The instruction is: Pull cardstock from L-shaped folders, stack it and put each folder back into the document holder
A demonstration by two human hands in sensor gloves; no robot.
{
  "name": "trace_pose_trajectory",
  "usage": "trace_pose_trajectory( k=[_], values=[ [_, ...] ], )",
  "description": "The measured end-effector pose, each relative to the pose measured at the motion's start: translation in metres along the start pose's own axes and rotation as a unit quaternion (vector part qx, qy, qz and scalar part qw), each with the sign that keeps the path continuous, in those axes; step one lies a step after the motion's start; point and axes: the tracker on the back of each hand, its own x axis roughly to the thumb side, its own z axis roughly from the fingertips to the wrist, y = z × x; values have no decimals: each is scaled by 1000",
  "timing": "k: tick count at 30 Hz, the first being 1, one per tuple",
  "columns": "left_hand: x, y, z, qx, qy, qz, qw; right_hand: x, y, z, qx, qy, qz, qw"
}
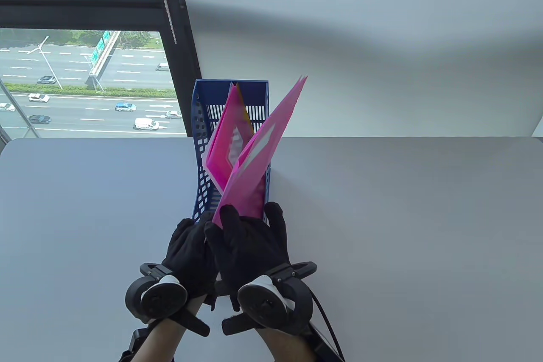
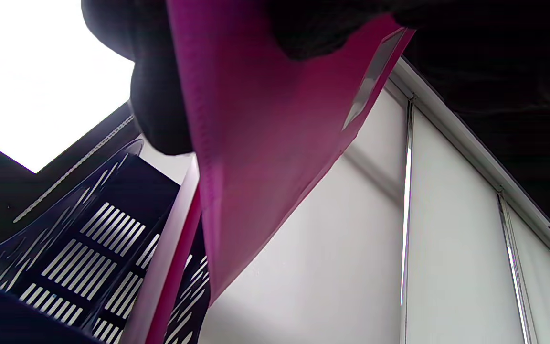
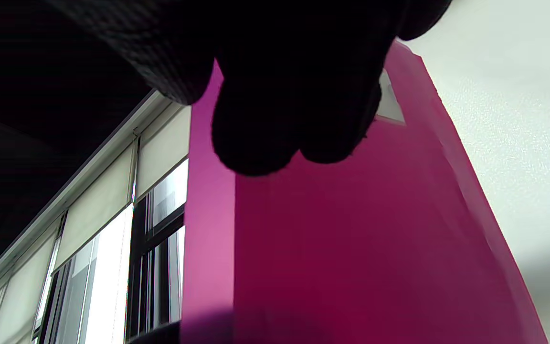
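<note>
Right hand (image 1: 250, 243) pinches a pink folder (image 1: 258, 158) tilted right of the blue document holder (image 1: 203, 124); left hand (image 1: 188, 247), fingers curled, grips its near corner.

Folder's lower corner: the pink folder (image 1: 254, 158) hides behind both hands.
Holder's front: the blue document holder (image 1: 202, 175) sits partly behind folders.
Label text: illegible.

text: none is reading clearly | green road sign (image 1: 102, 44) outside window (image 1: 80, 82): lettering perhaps present, showing too small
</note>
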Motion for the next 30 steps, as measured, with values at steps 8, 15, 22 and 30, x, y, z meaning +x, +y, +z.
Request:
trace_pose_trajectory(
  k=[8, 15, 22, 30],
  values=[
    [-27, 26, 7, 2, 33, 116, 993, -66, -46, -8, -40, 95, -5, 995],
    [-55, 14, 13, -66, 78, 274, 956, -149, -50, -7, -11, 189, -59, 980],
    [-72, -12, 16, -165, 90, 400, 897, -185, -41, -3, 38, 209, -251, 944],
    [-81, -34, 28, -204, 109, 453, 861, -182, -15, -5, 102, 211, -361, 903]
  ],
)
